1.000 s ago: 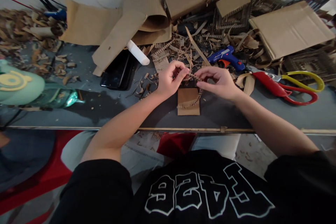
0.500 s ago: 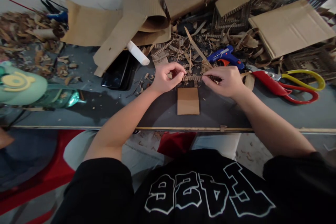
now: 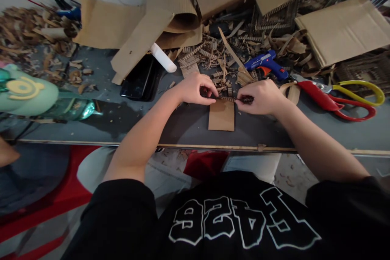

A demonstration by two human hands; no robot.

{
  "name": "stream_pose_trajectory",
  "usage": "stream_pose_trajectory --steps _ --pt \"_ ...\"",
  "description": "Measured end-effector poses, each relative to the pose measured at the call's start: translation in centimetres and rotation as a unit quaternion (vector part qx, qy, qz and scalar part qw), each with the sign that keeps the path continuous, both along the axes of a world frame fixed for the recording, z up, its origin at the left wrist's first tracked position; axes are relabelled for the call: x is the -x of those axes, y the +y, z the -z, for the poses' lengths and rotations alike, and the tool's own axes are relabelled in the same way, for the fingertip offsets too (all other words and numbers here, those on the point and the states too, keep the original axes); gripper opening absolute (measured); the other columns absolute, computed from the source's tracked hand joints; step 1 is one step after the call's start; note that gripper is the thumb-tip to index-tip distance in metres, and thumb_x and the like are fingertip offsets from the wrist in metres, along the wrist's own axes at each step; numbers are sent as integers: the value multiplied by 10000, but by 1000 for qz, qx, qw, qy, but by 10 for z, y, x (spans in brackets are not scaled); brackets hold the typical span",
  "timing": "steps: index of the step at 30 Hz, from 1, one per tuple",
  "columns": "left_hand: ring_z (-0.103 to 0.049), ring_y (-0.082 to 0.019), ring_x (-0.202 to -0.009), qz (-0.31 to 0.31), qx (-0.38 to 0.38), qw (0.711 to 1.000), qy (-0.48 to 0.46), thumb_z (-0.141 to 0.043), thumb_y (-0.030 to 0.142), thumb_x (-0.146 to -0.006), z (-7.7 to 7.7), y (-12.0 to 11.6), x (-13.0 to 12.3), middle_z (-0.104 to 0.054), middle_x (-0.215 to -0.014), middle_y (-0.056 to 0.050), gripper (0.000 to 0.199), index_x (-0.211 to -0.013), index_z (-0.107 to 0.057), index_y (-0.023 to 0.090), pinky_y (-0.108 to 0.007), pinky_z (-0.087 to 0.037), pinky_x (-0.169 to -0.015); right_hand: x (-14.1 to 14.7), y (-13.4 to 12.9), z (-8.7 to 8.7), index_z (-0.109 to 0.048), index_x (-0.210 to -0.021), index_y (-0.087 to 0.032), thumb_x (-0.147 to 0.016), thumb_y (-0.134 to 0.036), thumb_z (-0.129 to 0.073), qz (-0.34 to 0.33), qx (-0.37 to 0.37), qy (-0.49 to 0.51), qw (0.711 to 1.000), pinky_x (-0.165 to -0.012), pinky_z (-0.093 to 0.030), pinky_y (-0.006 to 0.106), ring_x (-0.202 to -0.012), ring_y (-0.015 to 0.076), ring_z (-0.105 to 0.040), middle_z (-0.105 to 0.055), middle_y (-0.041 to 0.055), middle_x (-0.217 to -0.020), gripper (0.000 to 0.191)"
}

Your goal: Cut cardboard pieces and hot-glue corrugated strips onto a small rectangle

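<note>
Between my two hands stretches a thin corrugated cardboard strip. My left hand pinches its left end between thumb and fingertips. The right end is pinched by my right hand. The strip lies along the far edge of a small square cardboard piece; whether it touches the piece I cannot tell. Just beyond my right hand rests a blue glue gun with an orange trigger. Red and yellow-handled scissors lie farther right.
Cardboard scraps are heaped along the back. A cardboard roll and a large flat cardboard sheet stand there too. On the left are a white glue stick, a black phone and a green bottle. The table's front edge is near my forearms.
Both hands have brought the strip nearer to me, from beyond the square piece to its far edge. The view has shifted slightly.
</note>
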State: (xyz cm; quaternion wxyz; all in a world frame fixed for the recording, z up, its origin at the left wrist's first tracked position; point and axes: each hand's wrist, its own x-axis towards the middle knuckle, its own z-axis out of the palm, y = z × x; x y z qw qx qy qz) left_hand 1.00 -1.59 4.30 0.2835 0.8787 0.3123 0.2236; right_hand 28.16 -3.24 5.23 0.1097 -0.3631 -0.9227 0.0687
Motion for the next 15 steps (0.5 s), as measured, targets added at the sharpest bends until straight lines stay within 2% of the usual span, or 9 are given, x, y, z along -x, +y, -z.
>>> stream_pose_trajectory --steps 3,7,12,15 --pt "-614 -146 -641 -21 -17 1000 16 -732 386 -780 1 0 0 -659 -617 0 167 -832 -787 237 -285 -493 -678 -2 3 -2 -689 -730 -212 -812 -361 -515 -15 19 -18 1000 -584 -272 270 -664 138 -594 -701 4 -724 244" --pt "-567 -138 -604 -60 -28 997 29 -724 395 -792 1 -1 -2 -616 -626 13 243 -970 -779 239 -281 -450 -642 -3 3 -2 -692 -742 -211 -785 -323 -531 -42 32 -5 999 -579 -272 266 -650 126 -576 -691 -3 -722 202" --pt "-559 -158 -594 -19 -38 999 33 -700 452 -824 3 0 -4 -538 -505 9 231 -757 -775 244 -294 -438 -638 -3 2 -1 -692 -730 -207 -763 -303 -530 -44 29 -5 999 -582 -274 267 -650 127 -571 -692 2 -720 191" --pt "-549 -156 -577 -13 -31 999 33 -687 434 -830 5 1 -3 -532 -487 10 234 -717 -761 243 -297 -437 -633 0 2 -3 -682 -703 -209 -766 -307 -541 -19 31 -36 999 -571 -259 269 -647 128 -562 -703 -1 -731 182"
